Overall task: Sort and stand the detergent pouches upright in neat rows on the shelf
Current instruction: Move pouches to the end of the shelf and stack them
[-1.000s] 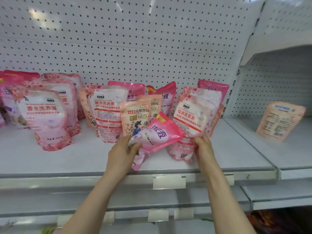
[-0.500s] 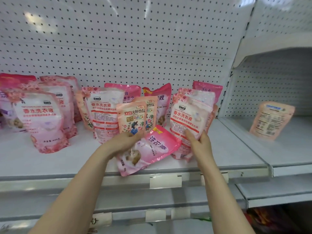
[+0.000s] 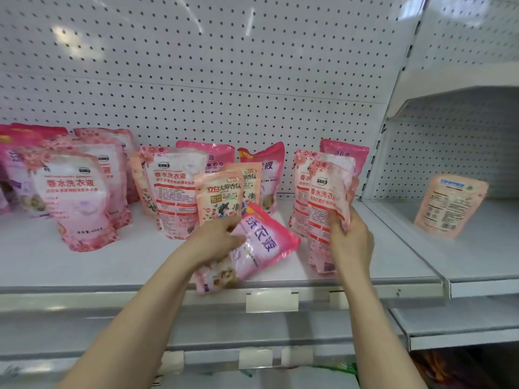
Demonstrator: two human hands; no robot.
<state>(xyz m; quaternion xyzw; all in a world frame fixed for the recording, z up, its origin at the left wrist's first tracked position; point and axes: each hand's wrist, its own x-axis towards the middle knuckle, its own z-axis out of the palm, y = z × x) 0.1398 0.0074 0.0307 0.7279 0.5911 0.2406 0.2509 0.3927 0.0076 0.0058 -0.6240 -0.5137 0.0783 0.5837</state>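
Note:
A bright pink pouch (image 3: 258,242) lies tilted near the shelf's front edge, and my left hand (image 3: 216,240) grips its left side. My right hand (image 3: 349,240) grips the lower right side of a pale rose-print pouch (image 3: 327,197), which is upright and slightly lifted; a like pouch (image 3: 302,189) stands just behind it. Two small peach pouches (image 3: 219,197) stand behind my left hand. More rose-print pouches (image 3: 75,197) and pink ones (image 3: 264,167) stand along the white shelf (image 3: 112,265).
A white pegboard wall (image 3: 224,80) backs the shelf. On the neighbouring shelf to the right one peach pouch (image 3: 450,206) leans back alone. Blank price-tag holders (image 3: 271,301) line the front rail. Lower shelves show beneath my arms.
The pink pouch in my left hand has dropped from a raised tilt to lying near the front edge. My right hand has raised the rose-print pouch a little.

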